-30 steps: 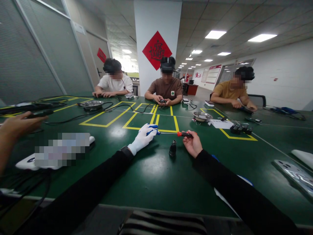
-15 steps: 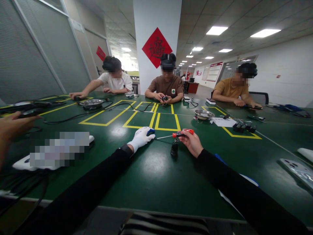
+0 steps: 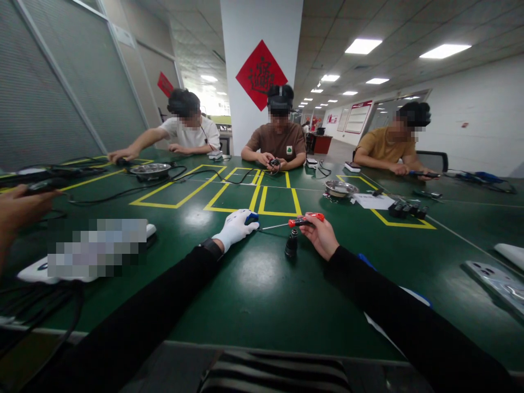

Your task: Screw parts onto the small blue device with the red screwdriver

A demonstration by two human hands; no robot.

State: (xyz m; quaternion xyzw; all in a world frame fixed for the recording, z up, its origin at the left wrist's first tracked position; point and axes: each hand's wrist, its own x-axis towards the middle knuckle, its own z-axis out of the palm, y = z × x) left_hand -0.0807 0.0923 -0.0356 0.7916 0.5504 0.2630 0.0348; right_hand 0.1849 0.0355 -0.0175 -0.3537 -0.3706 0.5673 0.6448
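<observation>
My left hand point(image 3: 238, 229), in a white glove with blue-coated fingers, rests low over the table with its fingers curled together. Whatever it may hold is hidden by the fingers. Bare, my right hand point(image 3: 320, 234) grips a screwdriver point(image 3: 306, 220) by its red and black handle. The thin metal shaft points left, and its tip is at my left fingertips; whether it touches anything there I cannot tell. Between my hands, just below the screwdriver, a black stepped cylindrical part point(image 3: 291, 245) stands upright on the green table point(image 3: 245, 316).
Left lies a white, partly blurred device point(image 3: 33, 271) with cables; a co-worker's hand point(image 3: 27, 204) is behind it. Metal bowls point(image 3: 341, 189) stand farther back, several black parts point(image 3: 407, 210) at right. A phone point(image 3: 493, 281) lies right, a blue-white glove point(image 3: 415, 296) beneath my forearm. Three people sit opposite.
The screwdriver's tip has come slightly left, closer to my left fingers. Both hands otherwise keep nearly the same pose, and the whole view has shifted a little.
</observation>
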